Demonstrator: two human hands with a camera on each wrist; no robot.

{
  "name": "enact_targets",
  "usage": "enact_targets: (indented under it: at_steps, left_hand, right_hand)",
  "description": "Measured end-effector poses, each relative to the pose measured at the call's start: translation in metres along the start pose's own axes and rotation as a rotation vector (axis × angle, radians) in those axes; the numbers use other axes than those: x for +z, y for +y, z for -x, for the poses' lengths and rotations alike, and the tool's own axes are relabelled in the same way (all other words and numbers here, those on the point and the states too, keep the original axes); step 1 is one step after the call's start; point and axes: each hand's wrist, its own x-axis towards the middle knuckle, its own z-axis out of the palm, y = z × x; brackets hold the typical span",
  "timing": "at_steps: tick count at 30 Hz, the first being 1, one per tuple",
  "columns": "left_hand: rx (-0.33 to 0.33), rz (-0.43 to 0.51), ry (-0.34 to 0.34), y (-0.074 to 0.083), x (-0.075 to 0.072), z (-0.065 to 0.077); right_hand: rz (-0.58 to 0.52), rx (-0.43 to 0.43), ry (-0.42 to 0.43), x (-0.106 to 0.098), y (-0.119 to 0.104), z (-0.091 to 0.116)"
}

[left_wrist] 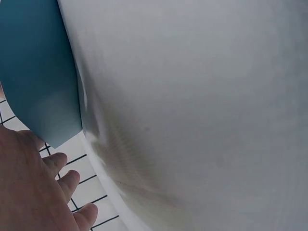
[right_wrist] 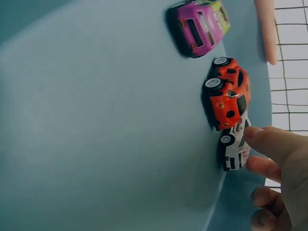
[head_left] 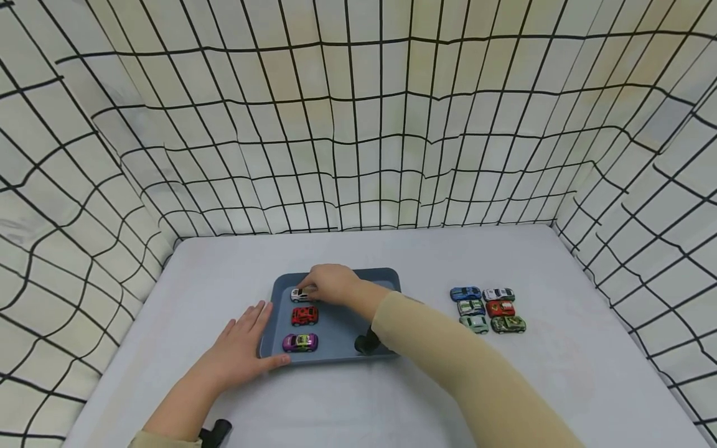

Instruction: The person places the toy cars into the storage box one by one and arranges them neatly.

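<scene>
A blue-grey tray (head_left: 342,339) lies on the white table. In its far left corner is a white toy car (head_left: 299,295), with the right hand (head_left: 330,283) pinching it from above by thumb and fingers. The right wrist view shows the thumb against the side of this white toy car (right_wrist: 235,149). Nearer in the same column stand a red toy car with black spots (head_left: 305,316) and a purple and yellow-green toy car (head_left: 300,343). The left hand (head_left: 238,348) rests at the tray's left side, fingers spread and straight, thumb touching the front left rim.
Right of the tray, several toy cars stand close together in two columns, among them a blue one (head_left: 465,294), a red one (head_left: 500,309) and a green camouflage one (head_left: 508,324). White walls with black netting (head_left: 364,143) enclose the table's back and sides.
</scene>
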Motion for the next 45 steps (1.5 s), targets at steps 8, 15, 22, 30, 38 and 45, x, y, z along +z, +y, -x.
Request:
enact_targets:
  at_steps: [8, 15, 22, 30, 38, 45]
  left_hand:
    - [0.001, -0.006, 0.0, 0.0, 0.002, -0.001]
    - [0.002, 0.007, 0.001, -0.001, 0.002, -0.001]
    - [0.0, -0.002, -0.003, -0.004, 0.003, -0.002]
    - [0.006, 0.004, 0.001, -0.002, 0.003, -0.003]
    - [0.013, 0.002, 0.003, -0.003, 0.004, -0.004]
    - [0.011, 0.008, 0.003, -0.003, 0.003, -0.003]
  right_hand:
    - [0.008, 0.009, 0.028, -0.006, 0.005, 0.013]
    - [-0.014, 0.03, 0.061, -0.015, 0.016, 0.026]
    - [-0.085, 0.066, 0.084, -0.027, 0.029, 0.042]
    - [-0.161, 0.069, 0.132, -0.036, 0.046, 0.066]
    - [-0.207, 0.106, 0.164, -0.044, 0.06, 0.093]
    - [-0.221, 0.137, 0.199, -0.044, 0.083, 0.121]
